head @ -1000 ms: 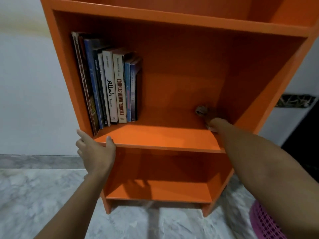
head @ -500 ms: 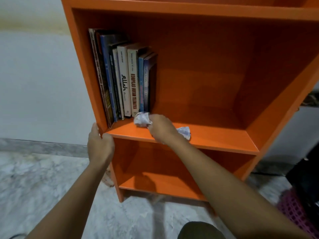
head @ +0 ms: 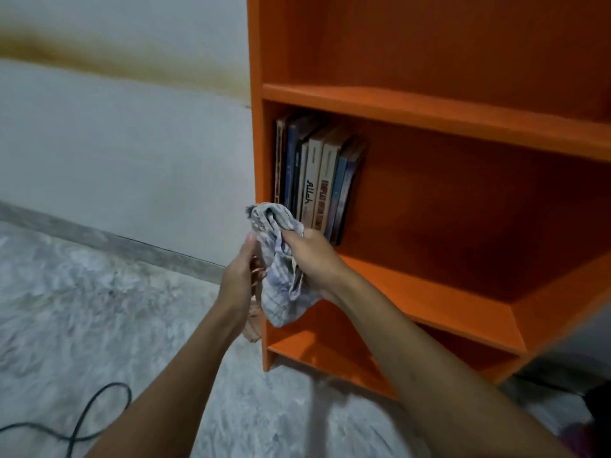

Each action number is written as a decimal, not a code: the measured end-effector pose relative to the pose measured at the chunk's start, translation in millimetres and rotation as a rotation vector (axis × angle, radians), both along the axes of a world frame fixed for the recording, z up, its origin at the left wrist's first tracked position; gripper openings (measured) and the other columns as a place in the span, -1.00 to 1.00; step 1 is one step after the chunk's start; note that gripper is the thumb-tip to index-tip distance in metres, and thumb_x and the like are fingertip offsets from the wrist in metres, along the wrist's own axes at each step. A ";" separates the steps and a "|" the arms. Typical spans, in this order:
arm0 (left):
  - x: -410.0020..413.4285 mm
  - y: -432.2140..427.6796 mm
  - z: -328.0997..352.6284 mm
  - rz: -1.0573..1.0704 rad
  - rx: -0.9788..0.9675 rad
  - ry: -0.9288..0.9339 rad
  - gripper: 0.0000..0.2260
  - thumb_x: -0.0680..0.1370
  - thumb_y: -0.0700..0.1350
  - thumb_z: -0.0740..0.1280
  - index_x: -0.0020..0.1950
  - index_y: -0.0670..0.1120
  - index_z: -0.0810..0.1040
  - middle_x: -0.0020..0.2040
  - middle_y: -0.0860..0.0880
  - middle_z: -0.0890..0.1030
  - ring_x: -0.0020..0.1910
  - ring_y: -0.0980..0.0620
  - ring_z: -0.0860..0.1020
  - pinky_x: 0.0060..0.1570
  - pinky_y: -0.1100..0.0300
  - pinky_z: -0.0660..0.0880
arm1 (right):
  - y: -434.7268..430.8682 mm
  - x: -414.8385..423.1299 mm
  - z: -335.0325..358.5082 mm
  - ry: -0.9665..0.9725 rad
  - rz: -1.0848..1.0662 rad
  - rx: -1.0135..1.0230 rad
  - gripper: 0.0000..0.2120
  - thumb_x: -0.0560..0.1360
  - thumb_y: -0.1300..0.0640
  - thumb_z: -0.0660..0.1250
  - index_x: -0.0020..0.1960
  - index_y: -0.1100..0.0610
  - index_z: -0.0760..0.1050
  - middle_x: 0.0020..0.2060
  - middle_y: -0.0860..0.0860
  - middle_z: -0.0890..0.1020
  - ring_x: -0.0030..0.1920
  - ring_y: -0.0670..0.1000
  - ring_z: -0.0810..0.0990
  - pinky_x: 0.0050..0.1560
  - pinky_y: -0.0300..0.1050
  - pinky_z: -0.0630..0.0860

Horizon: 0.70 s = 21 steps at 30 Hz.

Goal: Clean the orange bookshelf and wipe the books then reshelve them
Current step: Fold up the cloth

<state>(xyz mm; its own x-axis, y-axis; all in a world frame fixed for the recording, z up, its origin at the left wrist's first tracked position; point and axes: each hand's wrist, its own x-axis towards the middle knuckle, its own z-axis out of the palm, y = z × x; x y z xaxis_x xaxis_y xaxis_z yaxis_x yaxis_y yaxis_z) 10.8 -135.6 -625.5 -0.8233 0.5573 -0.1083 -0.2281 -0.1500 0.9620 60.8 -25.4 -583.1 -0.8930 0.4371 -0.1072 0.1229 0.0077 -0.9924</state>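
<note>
Down at our feet, a black cable (head: 82, 421) loops across the marbled floor (head: 99, 309) on the left. Both our forearms reach up and forward, and the hands meet in front of the left front edge of the orange bookshelf (head: 429, 107).

Our right hand (head: 314, 256) has the cloth (head: 277, 269): the fingers are curled tight round a bunch of it, and the pale checked fabric spills up over the knuckles and hangs loose below the fist. Our left hand (head: 238, 279) stands beside it, palm turned to the fabric, thumb pointing up, fingers fairly straight and close together against the cloth. We cannot tell whether they pinch it, since the fabric hides their tips.

Just behind the cloth, the books (head: 317, 180) stand on the middle shelf, packed against the left side panel, spines out, the right-hand ones leaning slightly left. One white spine reads "Allah".

Beyond the shelf on the left runs a grey skirting (head: 99, 238), then the pale wall (head: 115, 143) with a brownish stain band (head: 115, 51) across it.
</note>
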 end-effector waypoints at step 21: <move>40.2 -125.6 496.9 -0.014 -0.407 0.303 -0.73 0.41 0.16 0.25 -0.27 -0.04 0.37 -0.28 -0.07 0.42 -0.25 0.01 0.37 -0.22 0.13 0.25 | -34.6 73.7 468.2 0.014 0.159 0.433 -0.60 0.58 0.27 0.10 0.00 -0.12 0.62 -0.38 0.05 0.60 -0.40 0.18 0.38 -0.34 0.07 0.40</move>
<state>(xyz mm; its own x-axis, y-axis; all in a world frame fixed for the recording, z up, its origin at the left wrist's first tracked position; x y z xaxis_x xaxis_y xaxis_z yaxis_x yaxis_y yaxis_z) 51.1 -261.2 -128.6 -0.8443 0.5304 -0.0762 0.0714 0.2523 0.9650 134.4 -60.1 -115.0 -0.9527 0.2963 0.0679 0.0731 0.4401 -0.8950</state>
